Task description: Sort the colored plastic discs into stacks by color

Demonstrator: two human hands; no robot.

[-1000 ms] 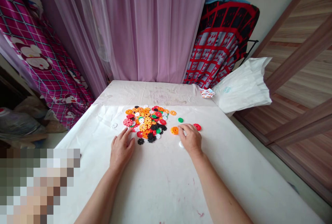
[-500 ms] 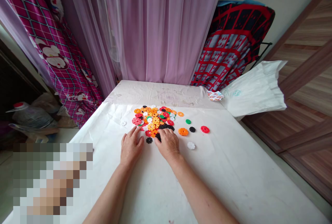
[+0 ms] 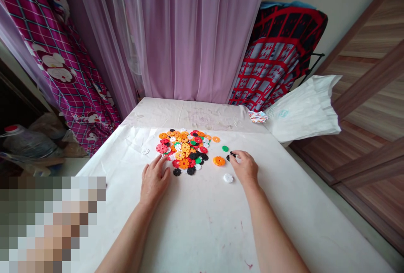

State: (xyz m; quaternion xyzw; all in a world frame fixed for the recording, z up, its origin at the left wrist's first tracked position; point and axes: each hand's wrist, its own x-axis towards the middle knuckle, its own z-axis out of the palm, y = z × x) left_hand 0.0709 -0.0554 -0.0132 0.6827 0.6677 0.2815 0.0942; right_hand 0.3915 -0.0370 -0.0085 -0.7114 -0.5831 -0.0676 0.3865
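Note:
A mixed pile of plastic snowflake discs in orange, red, black, white and green lies mid-table. My left hand rests at the pile's near left edge, fingers spread and holding nothing. To the right of the pile, my right hand pinches a black snowflake disc just over another black one on the table. Around it lie an orange disc stack, a green disc and a white disc stack. The red disc seen earlier at the right is hidden by my right hand.
A pale cloth covers the table. At its far right corner are a white bag and a small patterned packet. Purple curtains hang behind. On the floor at left stands a plastic bottle. A single white disc lies left of the pile.
My right hand has moved from the pile's near side rightward to the loose discs, now with a black disc in its fingers. My left hand has stayed by the pile. The view has shifted slightly.

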